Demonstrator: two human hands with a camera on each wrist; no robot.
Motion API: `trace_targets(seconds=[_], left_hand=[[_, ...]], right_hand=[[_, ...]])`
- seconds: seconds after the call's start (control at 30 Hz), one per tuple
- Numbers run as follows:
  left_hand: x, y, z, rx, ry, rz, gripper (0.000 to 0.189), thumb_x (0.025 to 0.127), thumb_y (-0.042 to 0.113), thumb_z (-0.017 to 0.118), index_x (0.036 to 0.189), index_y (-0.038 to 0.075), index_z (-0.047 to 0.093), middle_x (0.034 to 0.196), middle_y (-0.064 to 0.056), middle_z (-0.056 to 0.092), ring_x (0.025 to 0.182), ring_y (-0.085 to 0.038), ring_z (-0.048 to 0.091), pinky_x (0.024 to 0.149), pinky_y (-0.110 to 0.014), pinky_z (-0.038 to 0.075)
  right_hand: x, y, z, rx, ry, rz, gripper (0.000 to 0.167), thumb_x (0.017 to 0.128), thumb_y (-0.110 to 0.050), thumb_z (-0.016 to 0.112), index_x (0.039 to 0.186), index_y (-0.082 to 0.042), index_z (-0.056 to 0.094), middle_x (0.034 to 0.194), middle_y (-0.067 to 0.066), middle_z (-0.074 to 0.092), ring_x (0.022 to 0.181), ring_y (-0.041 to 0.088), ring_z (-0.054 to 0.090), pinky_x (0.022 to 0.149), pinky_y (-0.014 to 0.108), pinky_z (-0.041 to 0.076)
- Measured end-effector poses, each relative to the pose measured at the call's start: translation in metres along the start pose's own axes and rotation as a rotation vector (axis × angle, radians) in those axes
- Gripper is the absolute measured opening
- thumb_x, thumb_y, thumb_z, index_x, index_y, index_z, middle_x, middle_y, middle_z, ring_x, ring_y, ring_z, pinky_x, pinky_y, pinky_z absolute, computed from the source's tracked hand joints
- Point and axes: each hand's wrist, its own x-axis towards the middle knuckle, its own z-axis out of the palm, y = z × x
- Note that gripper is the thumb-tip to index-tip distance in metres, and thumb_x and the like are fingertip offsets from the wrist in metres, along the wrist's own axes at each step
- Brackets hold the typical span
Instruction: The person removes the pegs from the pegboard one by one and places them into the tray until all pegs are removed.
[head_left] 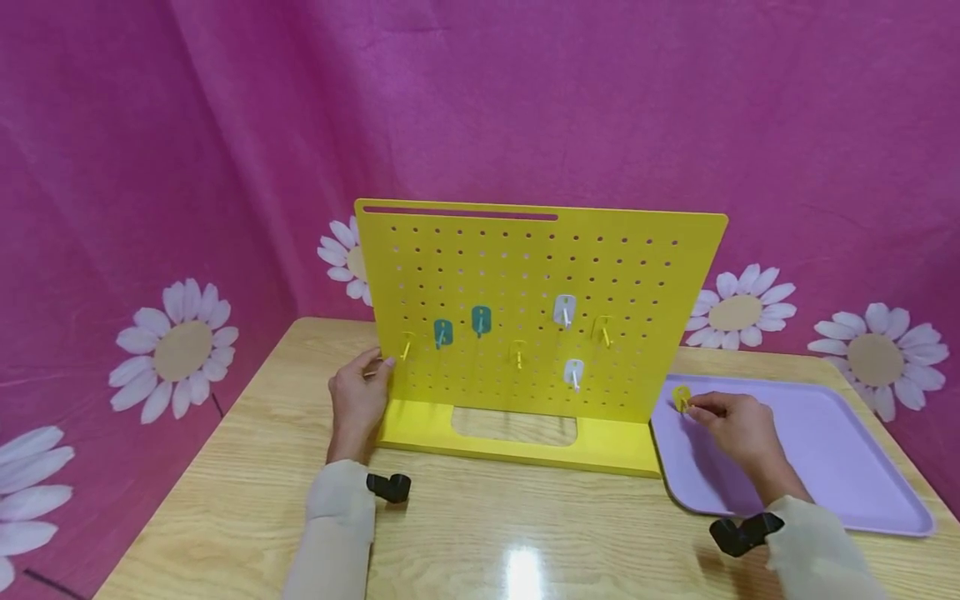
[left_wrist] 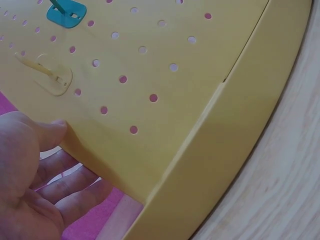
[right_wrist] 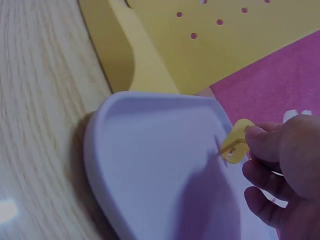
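A yellow pegboard [head_left: 525,275] stands upright on its base, with two teal hooks [head_left: 481,321], two white hooks [head_left: 565,311] and three yellow hooks [head_left: 406,346] mounted on it. My left hand [head_left: 360,392] grips the board's left edge; in the left wrist view the thumb [left_wrist: 52,135] lies on the front face and the fingers [left_wrist: 82,197] go behind. Above the purple tray [head_left: 817,450], my right hand [head_left: 738,429] pinches a loose yellow hook [right_wrist: 237,140] between thumb and forefinger. The other fingers of that hand are loosely curled.
The tray sits right of the board, against its base. Below everything is a light wooden table [head_left: 465,517]. Behind rises a magenta cloth [head_left: 525,100] with white daisies. A black wrist device [head_left: 746,533] is strapped on each arm.
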Motion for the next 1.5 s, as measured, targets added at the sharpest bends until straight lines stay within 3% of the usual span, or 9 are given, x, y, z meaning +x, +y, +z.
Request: trace_targets(seconds=[0.13,0.3,0.47,0.57,0.77,1.0,1.13,1.5], left_hand=[[-0.001,0.000,0.000,-0.012,-0.005,-0.005,0.035,0.099,0.019,0.065,0.131,0.006,0.066,0.111,-0.016,0.071,0.101,-0.031,0.069,0.085,-0.045,0.056],[-0.002,-0.001,0.000,-0.016,-0.013,-0.042,0.036,0.100,0.021,0.065,0.133,0.008,0.066,0.111,-0.013,0.070,0.102,-0.030,0.068,0.087,-0.044,0.056],[0.000,-0.002,0.000,-0.005,0.003,-0.008,0.034,0.099,0.020,0.066,0.130,0.006,0.067,0.109,-0.015,0.071,0.101,-0.031,0.069,0.085,-0.044,0.056],[0.001,-0.002,0.000,0.003,0.011,0.020,0.033,0.098,0.019,0.067,0.129,0.005,0.068,0.108,-0.016,0.072,0.099,-0.031,0.070,0.083,-0.045,0.057],[0.002,-0.001,-0.002,0.002,0.007,0.025,0.032,0.098,0.018,0.067,0.128,0.005,0.069,0.107,-0.017,0.072,0.098,-0.031,0.070,0.081,-0.045,0.058],[0.000,0.000,-0.003,0.010,-0.010,0.012,0.034,0.099,0.019,0.066,0.130,0.005,0.067,0.109,-0.017,0.071,0.101,-0.032,0.069,0.084,-0.045,0.057],[0.001,0.000,-0.002,0.010,-0.008,0.011,0.034,0.099,0.020,0.065,0.130,0.005,0.067,0.109,-0.016,0.071,0.101,-0.032,0.069,0.084,-0.045,0.057],[0.001,-0.001,-0.001,0.005,-0.011,-0.012,0.034,0.100,0.021,0.065,0.131,0.007,0.067,0.110,-0.014,0.071,0.102,-0.031,0.069,0.087,-0.045,0.056]], right_hand=[[0.001,0.000,0.003,-0.001,-0.049,0.032,0.017,0.090,-0.008,0.074,0.102,0.004,0.076,0.095,0.021,0.072,0.083,0.035,0.062,0.067,0.039,0.049],[0.000,-0.004,0.002,0.011,-0.113,0.080,0.026,0.093,-0.011,0.071,0.113,0.004,0.072,0.095,0.019,0.071,0.078,0.029,0.057,0.063,0.035,0.047],[-0.001,-0.016,-0.010,0.035,-0.004,0.028,0.031,0.094,-0.021,0.072,0.114,0.002,0.072,0.090,0.014,0.073,0.080,0.026,0.063,0.059,0.031,0.048],[-0.001,-0.026,-0.022,0.071,0.060,-0.011,0.033,0.094,-0.025,0.073,0.114,0.001,0.073,0.089,0.013,0.074,0.078,0.018,0.065,0.057,0.026,0.049],[-0.003,-0.054,-0.040,0.182,0.066,-0.032,0.036,0.096,-0.028,0.070,0.120,-0.001,0.071,0.095,0.013,0.074,0.076,-0.002,0.061,0.059,0.020,0.050],[-0.002,-0.091,-0.044,0.285,0.087,-0.104,0.032,0.094,-0.021,0.072,0.118,0.000,0.072,0.092,0.005,0.073,0.076,0.004,0.062,0.060,0.018,0.049],[0.002,-0.107,-0.042,0.306,0.080,-0.137,0.029,0.094,-0.019,0.073,0.116,0.001,0.073,0.095,0.012,0.073,0.076,0.006,0.063,0.061,0.018,0.050],[0.013,-0.129,-0.026,0.404,0.025,-0.148,0.030,0.096,-0.017,0.070,0.118,0.003,0.070,0.100,0.016,0.072,0.079,0.007,0.067,0.068,0.018,0.055]])
